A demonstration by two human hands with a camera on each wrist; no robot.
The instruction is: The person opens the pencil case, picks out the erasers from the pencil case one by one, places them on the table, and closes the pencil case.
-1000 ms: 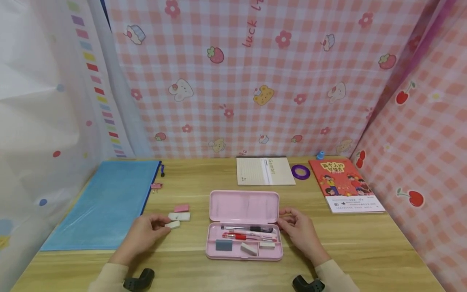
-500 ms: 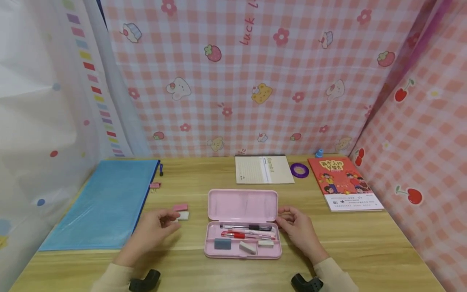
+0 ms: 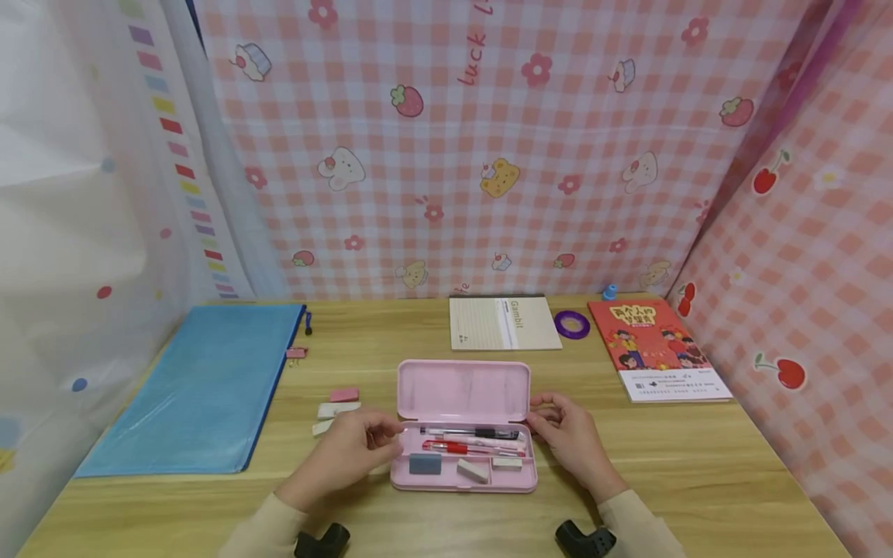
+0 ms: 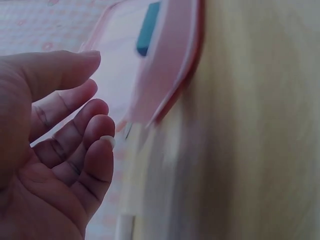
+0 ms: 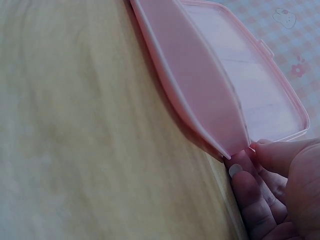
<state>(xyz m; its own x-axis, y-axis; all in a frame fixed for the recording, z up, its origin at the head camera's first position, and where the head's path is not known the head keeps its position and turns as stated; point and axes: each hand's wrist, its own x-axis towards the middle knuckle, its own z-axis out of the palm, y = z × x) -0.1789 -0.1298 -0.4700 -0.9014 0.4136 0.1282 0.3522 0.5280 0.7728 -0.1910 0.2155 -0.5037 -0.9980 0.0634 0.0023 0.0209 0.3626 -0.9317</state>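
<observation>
Pencil case (image 3: 446,487) lies on the surface (image 3: 446,531) between the two hands, its lid (image 3: 463,391) raised. A person's right hand (image 3: 575,446) pinches the case's corner near the hinge with thumb and finger. The left hand (image 3: 356,449) is at the opposite edge, fingers loosely bent and holding nothing; whether it touches the case, I cannot tell.

In the long back compartment lie a black pen (image 3: 498,435), a pale pen (image 3: 488,442) and a red pen (image 3: 456,448). The front left compartment has a grey-blue eraser (image 3: 425,464) and a slanted white eraser (image 3: 473,472); the smaller right one has another white eraser (image 3: 507,465).

Just beyond the left hand are a pink block (image 3: 345,395) and two white blocks (image 3: 335,410), partly hidden by it. Farther left lies a blue folder (image 3: 202,380). Behind the case sit a notebook (image 3: 481,325) and a purple tape roll (image 3: 585,326), with a red book (image 3: 659,349) to their right.
</observation>
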